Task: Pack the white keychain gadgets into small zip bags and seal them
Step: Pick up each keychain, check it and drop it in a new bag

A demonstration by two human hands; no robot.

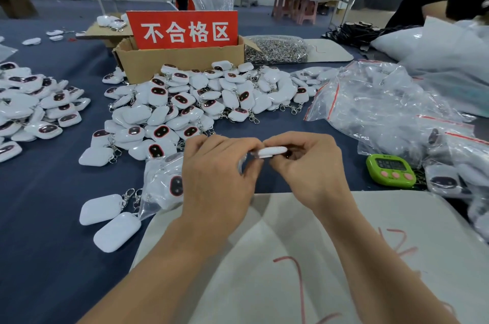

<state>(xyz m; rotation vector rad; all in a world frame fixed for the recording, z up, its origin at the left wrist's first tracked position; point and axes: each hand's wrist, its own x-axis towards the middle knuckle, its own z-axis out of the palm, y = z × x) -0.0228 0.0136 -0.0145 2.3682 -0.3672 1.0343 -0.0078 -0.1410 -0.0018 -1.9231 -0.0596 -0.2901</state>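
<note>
1. Flat white plastic keychain gadget [272,151]: held edge-on above the blue-covered bench [53,204], between the two hands, with its long axis running left to right.
2. Left hand [219,170]: fingers curled, fingertips pinching the gadget's left end.
3. Right hand [307,165]: fingers curled over the gadget's right end and gripping it. The two hands are equally near, one at each end.
4. Whether a clear bag already wraps the held gadget cannot be told, because the fingers hide most of it.
5. Heap of clear red-striped zip bags [383,106]: lies right of the hands and nearer the right hand, so a reach for a fresh bag would probably go that way.
6. Loose pile of white dark-screened gadgets [201,96]: lies beyond and left of the hands, nearer the left hand.
7. Green digital timer [391,170]: sits on the bench right of the right hand, beside the bag heap.
</note>
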